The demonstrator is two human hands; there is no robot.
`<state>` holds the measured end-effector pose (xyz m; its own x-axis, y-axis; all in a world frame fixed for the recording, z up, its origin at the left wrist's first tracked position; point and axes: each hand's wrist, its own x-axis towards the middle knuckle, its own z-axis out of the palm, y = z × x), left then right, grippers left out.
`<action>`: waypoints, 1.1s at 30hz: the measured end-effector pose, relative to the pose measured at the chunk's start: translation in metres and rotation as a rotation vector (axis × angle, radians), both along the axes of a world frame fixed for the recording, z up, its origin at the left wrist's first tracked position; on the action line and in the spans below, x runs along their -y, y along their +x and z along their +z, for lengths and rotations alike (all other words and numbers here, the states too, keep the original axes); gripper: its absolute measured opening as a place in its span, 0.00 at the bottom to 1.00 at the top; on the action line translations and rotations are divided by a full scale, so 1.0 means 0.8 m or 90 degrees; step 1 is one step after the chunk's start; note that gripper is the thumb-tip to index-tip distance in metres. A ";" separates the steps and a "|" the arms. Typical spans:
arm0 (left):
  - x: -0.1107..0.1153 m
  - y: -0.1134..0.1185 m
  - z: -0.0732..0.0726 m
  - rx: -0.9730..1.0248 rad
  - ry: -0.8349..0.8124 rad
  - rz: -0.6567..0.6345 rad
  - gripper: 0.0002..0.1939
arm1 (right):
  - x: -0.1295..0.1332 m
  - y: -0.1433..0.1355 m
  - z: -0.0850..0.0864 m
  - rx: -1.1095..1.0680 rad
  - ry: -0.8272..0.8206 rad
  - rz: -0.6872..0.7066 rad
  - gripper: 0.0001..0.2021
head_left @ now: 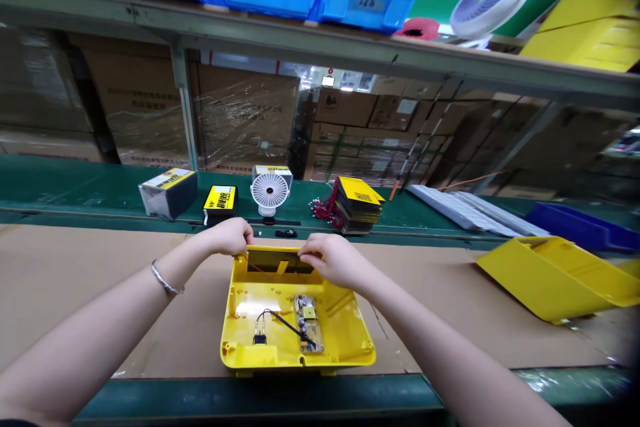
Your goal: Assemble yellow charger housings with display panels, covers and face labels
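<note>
In the head view, the open yellow plastic housing (pixel 270 355) lies before you on the brown cardboard sheet (pixel 450 280), and your left hand (pixel 233 237) is at its far left corner, fingers curled, but I cannot tell if they grip. Your right hand (pixel 336 260) reaches the housing's far wall, fingers narrow at the dark rectangular panel (pixel 263 261), their hold also unclear. Inside the housing is one populated circuit board (pixel 311 332); behind it stands a small white round fan (pixel 270 192).
</note>
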<state>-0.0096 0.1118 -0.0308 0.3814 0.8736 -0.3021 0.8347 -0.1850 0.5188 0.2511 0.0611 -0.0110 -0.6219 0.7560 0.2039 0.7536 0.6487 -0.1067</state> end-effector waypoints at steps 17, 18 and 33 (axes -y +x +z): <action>0.099 -0.013 0.045 0.124 0.370 0.036 0.13 | 0.035 0.026 0.003 -0.050 0.268 -0.030 0.09; 0.107 -0.018 0.042 0.115 0.384 0.011 0.15 | 0.041 0.026 0.001 -0.051 0.268 0.001 0.09; 0.028 0.002 -0.022 0.429 0.072 0.257 0.21 | -0.027 0.011 -0.028 -0.400 -0.276 -0.204 0.21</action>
